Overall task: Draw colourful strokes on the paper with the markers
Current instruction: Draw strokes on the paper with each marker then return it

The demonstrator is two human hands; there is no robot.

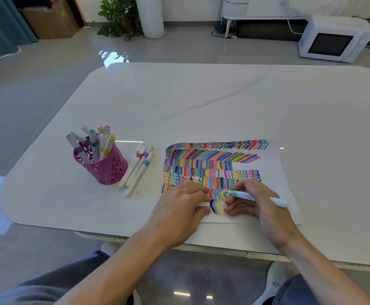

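A white sheet of paper [274, 172] lies at the table's near right, most of it covered with rows of colourful strokes. My right hand [261, 205] grips a white marker with a mint-green band [256, 198], whose tip touches the paper at the end of a row of chevron strokes. My left hand [179, 208] rests on the lower left of the paper. Its fingers are curled around a small white piece that looks like the marker's cap [204, 204].
A pink perforated pen cup [104, 168] with several markers stands left of the paper. Several loose white markers [137, 170] lie between the cup and the paper. The white table's front edge [113, 233] is close to my arms. A microwave [333, 40] sits on the floor far right.
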